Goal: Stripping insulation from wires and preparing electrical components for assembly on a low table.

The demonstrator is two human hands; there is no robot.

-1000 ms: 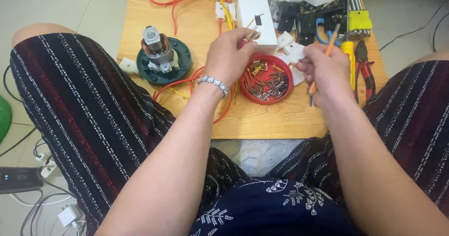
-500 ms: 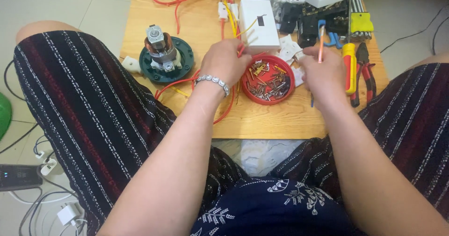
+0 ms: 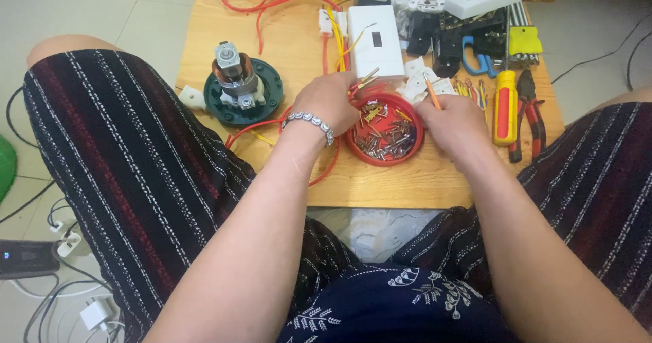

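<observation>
Over the red bowl of screws and small metal bits, your left hand has its fingertips pinched together on a small brass-coloured piece at the bowl's far rim, a beaded bracelet on the wrist. Your right hand rests at the bowl's right edge, fingers closed around a thin orange tool whose tip points up and away. The bowl sits near the front of the small wooden table between your knees. Just beyond your hands lie a white box and white plastic parts; to the right, a yellow-and-red screwdriver and red-handled pliers; to the left, a small motor on a green round base, with red wire looping past.
</observation>
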